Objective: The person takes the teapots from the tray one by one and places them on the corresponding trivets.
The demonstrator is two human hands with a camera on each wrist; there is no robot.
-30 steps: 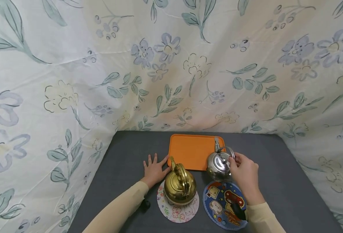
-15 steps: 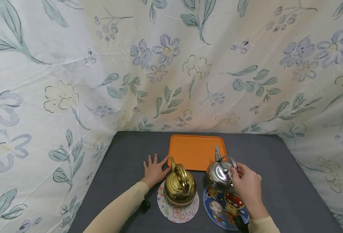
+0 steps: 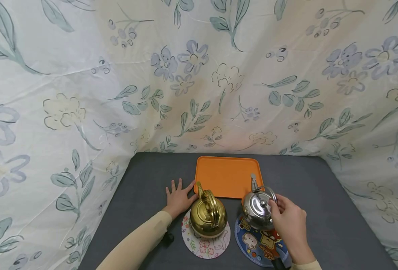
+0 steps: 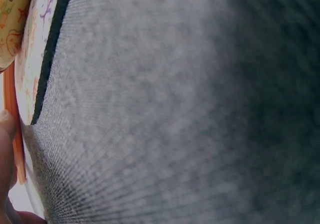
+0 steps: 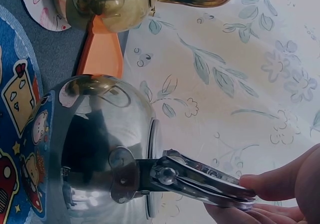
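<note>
My right hand [image 3: 288,217] pinches the handle of a silver kettle [image 3: 257,210], thumb on one side and fingers on the other in the right wrist view. The kettle is over the far part of a round blue cartoon mat [image 3: 249,240]; whether its base touches the mat cannot be told. A gold kettle [image 3: 208,217] sits on a round white flowered mat [image 3: 202,253]. To its left, my left hand [image 3: 178,198] lies spread on the table, fingers straight, thumb and index near the corner of an orange tray [image 3: 226,176].
The grey table [image 3: 151,168] is bordered by a floral cloth [image 3: 229,123] behind and at both sides. Dark wrist straps or camera parts [image 3: 168,238] show near the left wrist.
My right hand has drawn the silver kettle back toward me, off the tray's corner and over the blue mat. My left hand and the gold kettle have stayed put.
</note>
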